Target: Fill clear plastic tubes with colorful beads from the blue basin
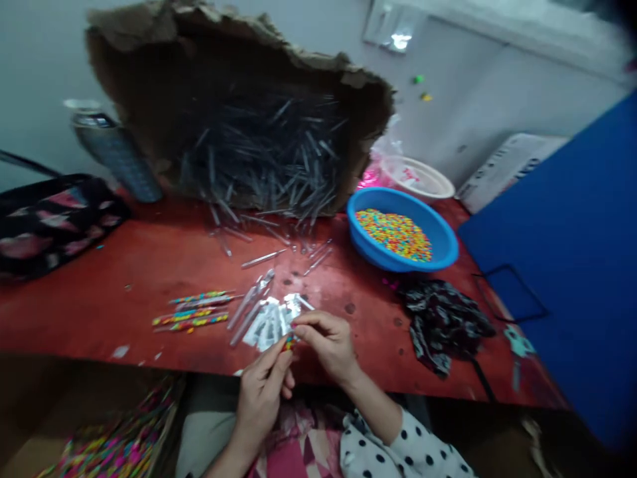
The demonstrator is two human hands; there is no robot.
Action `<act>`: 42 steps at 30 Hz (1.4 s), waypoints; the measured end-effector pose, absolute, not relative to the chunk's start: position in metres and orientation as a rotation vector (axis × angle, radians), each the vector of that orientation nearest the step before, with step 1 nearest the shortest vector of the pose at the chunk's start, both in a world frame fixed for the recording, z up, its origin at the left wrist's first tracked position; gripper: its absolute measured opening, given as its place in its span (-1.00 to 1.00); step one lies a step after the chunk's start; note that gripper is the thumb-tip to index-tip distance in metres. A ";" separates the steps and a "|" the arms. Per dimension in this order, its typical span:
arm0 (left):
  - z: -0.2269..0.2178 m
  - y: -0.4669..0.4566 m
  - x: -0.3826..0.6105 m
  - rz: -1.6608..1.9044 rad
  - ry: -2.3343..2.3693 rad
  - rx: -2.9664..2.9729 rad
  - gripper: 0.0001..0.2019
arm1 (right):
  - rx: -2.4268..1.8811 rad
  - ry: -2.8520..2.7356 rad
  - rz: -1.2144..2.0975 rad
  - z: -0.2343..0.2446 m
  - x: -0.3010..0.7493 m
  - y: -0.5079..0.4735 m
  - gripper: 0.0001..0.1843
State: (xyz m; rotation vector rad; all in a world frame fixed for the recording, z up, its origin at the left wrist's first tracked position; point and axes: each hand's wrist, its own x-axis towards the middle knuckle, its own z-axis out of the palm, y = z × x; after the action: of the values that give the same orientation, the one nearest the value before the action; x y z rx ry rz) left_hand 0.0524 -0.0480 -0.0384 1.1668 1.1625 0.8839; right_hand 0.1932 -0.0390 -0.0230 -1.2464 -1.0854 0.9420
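Note:
Above the table's front edge, my left hand (263,385) is closed around a small clear tube (288,342) with coloured candies in it. My right hand (328,342) is closed in a pinch at the tube's upper end; a tiny pink bit shows at its fingertips, too small to name. Just beyond my hands lie silvery-white strips (269,322) and several clear tubes (249,305). To the left, several candy-filled tubes (194,318) are laid in a loose row.
A torn cardboard box (134,30) spills clear tubes at the back. A blue basin (361,242) of colourful candies stands right of it. Nearby are a black cloth (438,325), scissors (517,345), a bottle (119,156), a floral bag (60,222) and, lower left, filled tubes (119,438).

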 end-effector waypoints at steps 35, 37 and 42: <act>-0.035 -0.050 0.159 0.500 0.795 0.937 -0.63 | -1.954 -1.314 0.139 -0.075 0.330 -0.119 -0.72; -0.034 -0.050 0.164 0.469 0.787 0.878 -0.62 | -1.948 -1.370 0.142 -0.062 0.348 -0.137 -0.71; -0.034 -0.052 0.173 0.466 0.825 0.808 -0.61 | -2.433 -0.902 -0.144 -0.021 0.447 -0.204 -0.74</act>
State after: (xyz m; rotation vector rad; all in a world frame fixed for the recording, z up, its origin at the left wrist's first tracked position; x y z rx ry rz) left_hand 0.1727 -0.0519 -0.0337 0.8078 0.8248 0.4662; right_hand 0.4465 -0.2037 -0.0214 -2.4332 -0.9018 -0.1439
